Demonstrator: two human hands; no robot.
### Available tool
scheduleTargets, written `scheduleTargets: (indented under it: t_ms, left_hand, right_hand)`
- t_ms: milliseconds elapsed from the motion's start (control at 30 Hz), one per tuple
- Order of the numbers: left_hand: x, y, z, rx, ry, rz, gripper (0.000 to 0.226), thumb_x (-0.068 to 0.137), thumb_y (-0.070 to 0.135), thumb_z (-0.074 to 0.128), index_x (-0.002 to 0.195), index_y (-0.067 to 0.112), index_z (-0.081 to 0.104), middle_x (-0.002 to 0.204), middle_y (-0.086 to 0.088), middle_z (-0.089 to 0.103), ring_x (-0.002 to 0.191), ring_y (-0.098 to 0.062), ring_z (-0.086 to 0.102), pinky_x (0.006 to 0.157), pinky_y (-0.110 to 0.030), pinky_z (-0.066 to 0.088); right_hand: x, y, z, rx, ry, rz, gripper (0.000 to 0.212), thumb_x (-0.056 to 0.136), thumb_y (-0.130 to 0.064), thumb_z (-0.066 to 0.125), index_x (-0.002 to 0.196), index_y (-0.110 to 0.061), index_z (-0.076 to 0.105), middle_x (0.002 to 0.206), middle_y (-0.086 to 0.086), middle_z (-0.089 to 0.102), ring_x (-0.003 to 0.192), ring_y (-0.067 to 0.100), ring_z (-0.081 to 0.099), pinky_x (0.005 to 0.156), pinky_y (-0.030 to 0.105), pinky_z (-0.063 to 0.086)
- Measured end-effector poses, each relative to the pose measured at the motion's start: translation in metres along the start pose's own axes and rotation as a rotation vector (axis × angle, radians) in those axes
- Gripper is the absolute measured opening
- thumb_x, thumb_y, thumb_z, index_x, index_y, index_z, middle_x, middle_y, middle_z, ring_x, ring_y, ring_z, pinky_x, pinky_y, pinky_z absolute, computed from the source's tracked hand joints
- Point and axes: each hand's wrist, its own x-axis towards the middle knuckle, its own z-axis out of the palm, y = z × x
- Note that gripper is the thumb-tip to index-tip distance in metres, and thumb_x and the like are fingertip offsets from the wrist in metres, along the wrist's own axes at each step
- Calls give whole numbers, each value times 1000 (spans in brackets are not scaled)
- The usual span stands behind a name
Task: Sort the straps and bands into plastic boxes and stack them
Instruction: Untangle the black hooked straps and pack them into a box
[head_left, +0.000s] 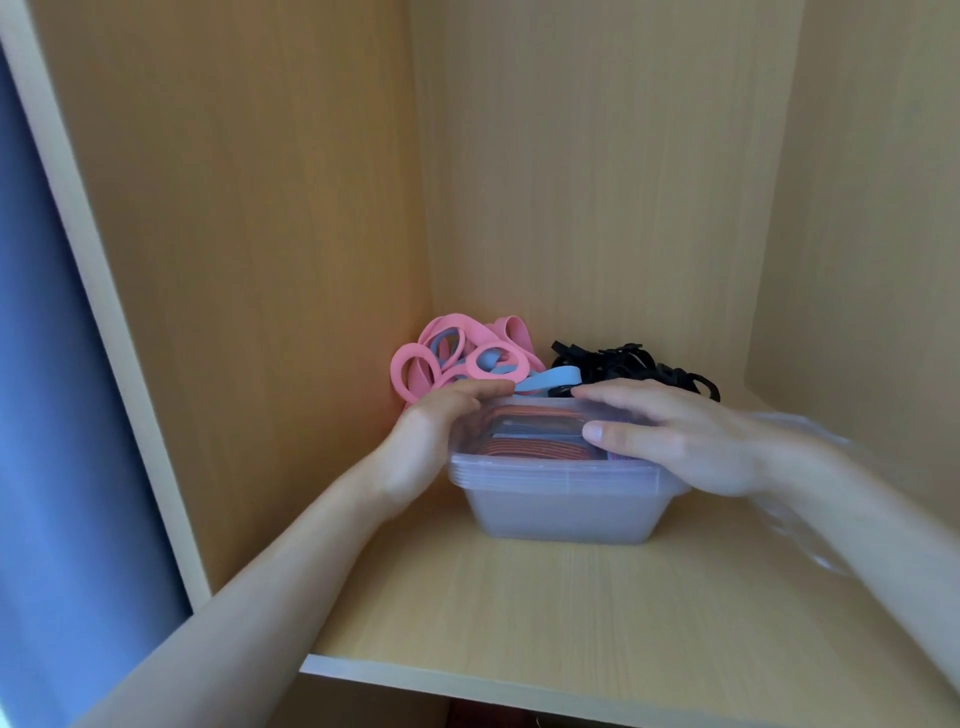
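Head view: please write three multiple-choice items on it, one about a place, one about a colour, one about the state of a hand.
1. Where do the black straps lie relative to the plastic boxes?
A. inside them
B. behind them, at the right
C. under them

2. Which colours has the pile of bands in the back left corner?
A. green and yellow
B. pink and blue
C. white only

3. How is the right hand?
A. a fist in the air
B. pinching a strap
C. flat on the boxes, fingers straight

Key: B, the straps show beyond the far rim; B, both colours show; C, its palm rests on top.
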Motion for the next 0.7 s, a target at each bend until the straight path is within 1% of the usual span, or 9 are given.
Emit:
scheduleTargets:
  t_ms: [33,100,167,267,367,500,600,633,700]
  left_hand:
    - [-8,3,-1,-25,11,40,43,94,16,42,130,3,63,133,-14,64,114,-21,65,102,-31,50]
    - [-19,1,-7,60,95,111,41,96,8,39,127,4,65,133,-15,64,126,-28,59,114,-44,41]
    - [-20,3,-7,126,115,128,43,99,-3,33,123,3,67,129,-17,67,125,-32,60,115,-50,39]
    - [-17,4,-8,131,99,103,42,101,-4,33,119,7,70,119,-17,72,116,-35,66,109,-52,45]
    - [-18,2,-9,75,93,97,40,103,0,35,115,12,72,114,-12,75,111,-31,69,106,-49,49]
    - [-15,1,-9,34,51,92,41,102,0,33,119,7,70,117,-10,74,114,-28,69,99,-36,53]
    - [-16,1,-9,7,19,102,43,103,0,32,115,10,71,116,-8,75,110,-24,70,92,-29,55]
    - [-17,2,-8,7,13,102,43,103,0,31,113,12,72,115,-7,75,108,-22,71,90,-27,55]
    - [-17,1,-8,4,10,108,44,104,1,31,111,13,72,115,-7,75,107,-21,71,89,-26,56]
  right_hand:
    - [0,0,-2,32,3,-1,55,101,-36,56,152,-20,41,156,-2,42,145,16,36,114,22,24]
    - [1,-1,-4,51,14,-7,55,98,-34,61,149,-20,45,152,-3,46,142,15,40,111,20,28]
    - [1,-2,-4,57,49,-18,50,96,-31,65,143,-20,52,145,-3,54,135,15,48,106,19,33]
    - [-1,0,-4,83,116,-49,40,95,-29,67,133,-20,61,136,-3,61,128,15,54,101,17,37]
    - [0,-2,-5,73,114,-54,39,96,-28,65,134,-19,61,136,-1,60,128,16,53,100,17,36]
    - [4,-6,-6,-45,-7,-56,42,100,-30,59,140,-18,55,143,-4,52,134,14,47,106,17,32]
    - [-3,-2,-5,9,166,-50,37,98,-38,61,134,-27,60,128,-21,51,122,2,50,101,22,36]
    - [-3,-5,-5,10,160,-56,37,98,-38,61,134,-27,59,128,-21,51,122,2,50,101,22,36]
    - [1,-9,-4,-52,26,-67,44,99,-33,61,141,-21,54,139,-10,52,130,11,49,105,21,36]
